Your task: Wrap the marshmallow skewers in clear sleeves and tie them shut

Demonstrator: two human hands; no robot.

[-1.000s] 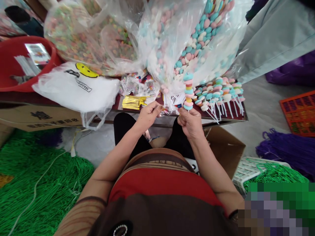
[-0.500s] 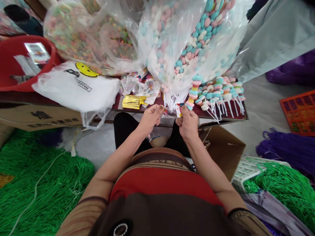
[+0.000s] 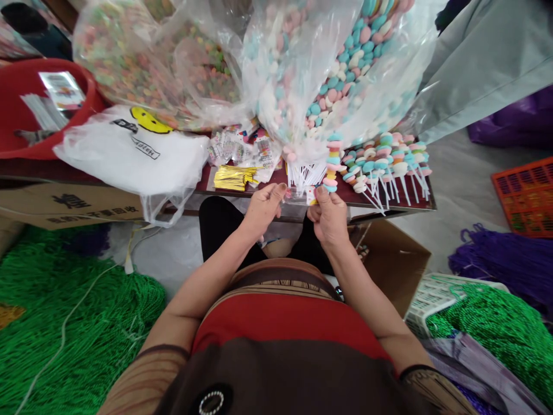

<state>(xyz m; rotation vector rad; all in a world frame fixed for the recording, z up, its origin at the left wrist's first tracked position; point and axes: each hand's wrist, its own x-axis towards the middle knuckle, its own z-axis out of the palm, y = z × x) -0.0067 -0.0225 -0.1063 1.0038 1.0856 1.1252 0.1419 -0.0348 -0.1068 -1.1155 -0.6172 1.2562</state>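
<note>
Between my hands stretches a small clear printed plastic bag (image 3: 299, 198). My left hand (image 3: 268, 207) pinches one end between thumb and finger. The printed end is under the thumb of my right hand (image 3: 330, 212), which also grips a candy skewer (image 3: 333, 164) of pink, blue, white and yellow pieces standing up above the fist. How the skewer's stick sits in that hand is hidden. Just beyond lie white sticks (image 3: 306, 174), a bundle of gold twist ties (image 3: 234, 178) and a pile of printed bags (image 3: 242, 150). Finished-looking candy skewers (image 3: 386, 158) are piled to the right.
Large clear sacks of candy (image 3: 298, 69) stand along the back of the table. At left are a white carrier bag (image 3: 142, 155) and a red basin (image 3: 93, 86). An open cardboard box (image 3: 397, 259) is below right. A person's grey trouser leg (image 3: 484, 63) is at the right.
The candy skewer has tipped slightly left and now stands more upright. The plastic bag is pulled straighter between my hands, which have barely moved.
</note>
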